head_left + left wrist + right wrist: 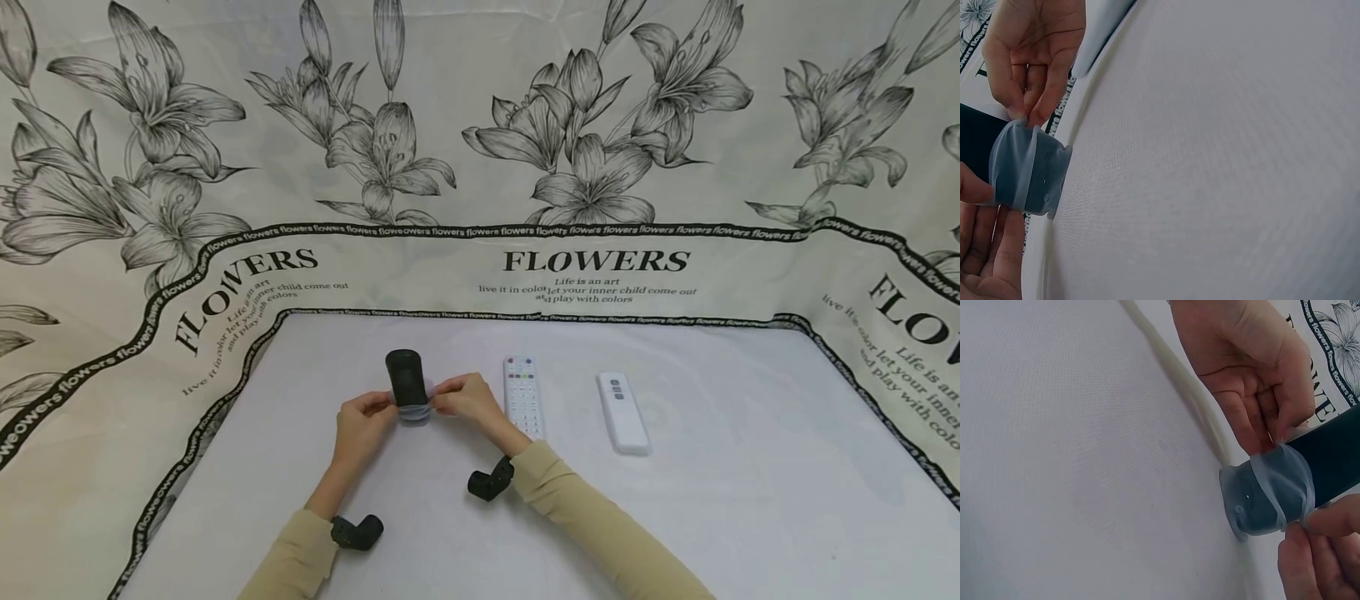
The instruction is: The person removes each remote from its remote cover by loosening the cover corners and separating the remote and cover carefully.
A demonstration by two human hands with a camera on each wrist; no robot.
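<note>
A dark remote control [406,377] stands tilted up from the table between my hands, its lower end inside a thin translucent sleeve-like cover [413,413]. My left hand [360,429] pinches the cover's edge at the left side, and my right hand [474,400] pinches it at the right. The left wrist view has the cover [1029,165] bunched in folds around the remote's end, with the dark body [979,140] bare beyond it. In the right wrist view the cover [1272,487] wraps the end close over the tabletop, and fingertips are at both of its sides.
Right of my right hand lies a white many-button remote [522,396], partly behind my wrist. Farther right is a white remote with a few buttons [624,412]. The white table [720,517] backs onto a flower-printed cloth [592,271]. Black wrist cameras [491,479] sit on both sleeves.
</note>
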